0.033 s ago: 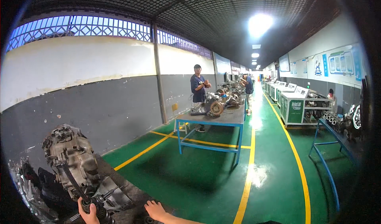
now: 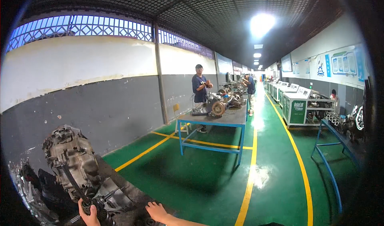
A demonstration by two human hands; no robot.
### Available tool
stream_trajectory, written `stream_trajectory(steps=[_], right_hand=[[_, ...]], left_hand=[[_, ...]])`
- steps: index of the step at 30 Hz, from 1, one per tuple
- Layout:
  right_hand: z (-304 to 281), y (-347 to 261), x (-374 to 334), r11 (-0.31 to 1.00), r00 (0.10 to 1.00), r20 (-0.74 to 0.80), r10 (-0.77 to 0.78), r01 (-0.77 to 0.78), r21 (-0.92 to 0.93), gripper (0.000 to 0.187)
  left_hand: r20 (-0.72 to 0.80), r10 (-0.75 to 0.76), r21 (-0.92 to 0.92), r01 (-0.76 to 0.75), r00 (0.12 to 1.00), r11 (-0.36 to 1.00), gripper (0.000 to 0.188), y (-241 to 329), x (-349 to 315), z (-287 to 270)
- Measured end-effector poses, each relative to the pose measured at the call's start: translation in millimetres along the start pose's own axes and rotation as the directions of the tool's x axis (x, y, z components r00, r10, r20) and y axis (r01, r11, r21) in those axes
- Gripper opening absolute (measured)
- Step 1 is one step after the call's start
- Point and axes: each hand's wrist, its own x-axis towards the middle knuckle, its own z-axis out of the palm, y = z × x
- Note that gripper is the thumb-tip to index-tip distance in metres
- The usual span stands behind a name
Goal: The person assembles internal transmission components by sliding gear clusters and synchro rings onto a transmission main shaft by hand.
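At the lower left my left hand (image 2: 89,215) is closed round a dark gear shaft (image 2: 75,183). The shaft slants up across a large cast-metal gearbox housing (image 2: 74,154), and toothed gears (image 2: 104,216) show right beside my fingers. My right hand (image 2: 157,212) lies on the edge of the dark workbench (image 2: 136,194), fingers apart, holding nothing. Between my hands is a flat grey metal plate (image 2: 116,198), with a thin metal rod (image 2: 110,194) across it. Small dark round parts (image 2: 149,221) lie just below my right hand, partly cut off.
A blue-framed table (image 2: 212,122) with mechanical parts stands ahead; a person (image 2: 200,86) is behind it. Another person (image 2: 250,91) is farther back. White-and-green equipment benches (image 2: 298,110) line the right, near another blue-legged table (image 2: 328,170). A grey-and-white wall (image 2: 100,102) runs along the left.
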Motion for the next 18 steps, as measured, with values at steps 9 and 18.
stream_trajectory(steps=[9,18], right_hand=[[-29.4,1.0,-15.7,0.999,0.999,0.034,0.041,-0.04,-0.018,0.05],[-30.9,-0.7,-11.0,0.976,0.975,-0.035,0.219,-0.219,0.013,0.049]], left_hand=[[0.041,-0.163,-0.005,0.163,0.986,0.987,0.073,10.9,-3.1,-1.6],[-0.01,-0.009,0.044,0.009,1.0,0.999,0.075,3.7,-3.4,-6.9]])
